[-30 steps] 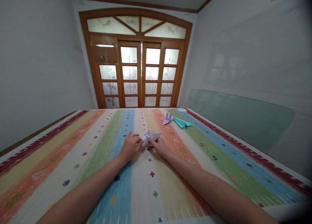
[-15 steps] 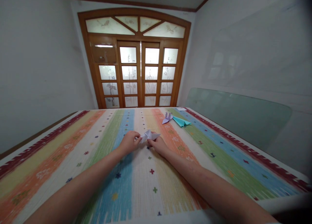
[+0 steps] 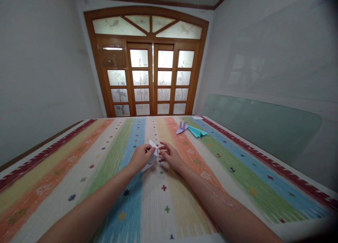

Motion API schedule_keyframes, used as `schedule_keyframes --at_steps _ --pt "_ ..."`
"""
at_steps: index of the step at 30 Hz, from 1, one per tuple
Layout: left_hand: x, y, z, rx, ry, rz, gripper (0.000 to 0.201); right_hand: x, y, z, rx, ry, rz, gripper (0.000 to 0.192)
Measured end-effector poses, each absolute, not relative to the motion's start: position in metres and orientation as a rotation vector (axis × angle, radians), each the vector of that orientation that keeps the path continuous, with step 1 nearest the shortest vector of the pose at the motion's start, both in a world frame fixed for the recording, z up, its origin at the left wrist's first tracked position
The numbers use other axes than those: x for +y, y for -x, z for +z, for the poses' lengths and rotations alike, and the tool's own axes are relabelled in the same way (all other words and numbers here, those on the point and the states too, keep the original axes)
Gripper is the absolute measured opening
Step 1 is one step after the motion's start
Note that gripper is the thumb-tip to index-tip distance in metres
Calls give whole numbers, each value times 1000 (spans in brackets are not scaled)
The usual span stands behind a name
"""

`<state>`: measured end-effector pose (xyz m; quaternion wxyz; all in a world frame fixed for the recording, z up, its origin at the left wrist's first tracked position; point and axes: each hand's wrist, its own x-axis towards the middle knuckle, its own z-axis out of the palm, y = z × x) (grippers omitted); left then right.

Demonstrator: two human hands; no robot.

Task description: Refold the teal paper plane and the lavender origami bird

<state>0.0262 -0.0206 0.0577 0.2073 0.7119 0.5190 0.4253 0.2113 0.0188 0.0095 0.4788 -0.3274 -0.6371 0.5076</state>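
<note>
A piece of folded white paper (image 3: 153, 159) is pinched between the thumb and fingers of my left hand (image 3: 142, 155), just above the striped tablecloth. One pointed corner sticks up above the fingertips, and another points down toward me. Close to its right side is my right hand (image 3: 169, 156), fingers apart and slightly curled, with nothing visible in them. Whether its fingertips brush the paper's edge I cannot tell. Part of the paper lies hidden behind my left fingers.
Beyond my right hand, a purple folded-paper figure (image 3: 181, 128) lies beside a turquoise folded-paper plane (image 3: 197, 131). The striped tablecloth (image 3: 105, 172) covers the table. A pale green glass panel (image 3: 261, 126) leans along the right wall, and wooden doors (image 3: 153, 77) stand behind the table.
The white paper has been turned from lying across both hands to standing steeply in my left hand. My right hand has let go of it and its fingers have spread.
</note>
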Motion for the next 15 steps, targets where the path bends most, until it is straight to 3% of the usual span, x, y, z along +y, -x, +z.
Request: schedule_keyframes --at_steps 9,15 --pt "-39 -18 44 1120 -1486 1202 36 4 -212 22 -1578 827 1415 51" --pt "-44 -20 21 975 -1136 1181 39 2 -208 17 -1613 855 1325 49"
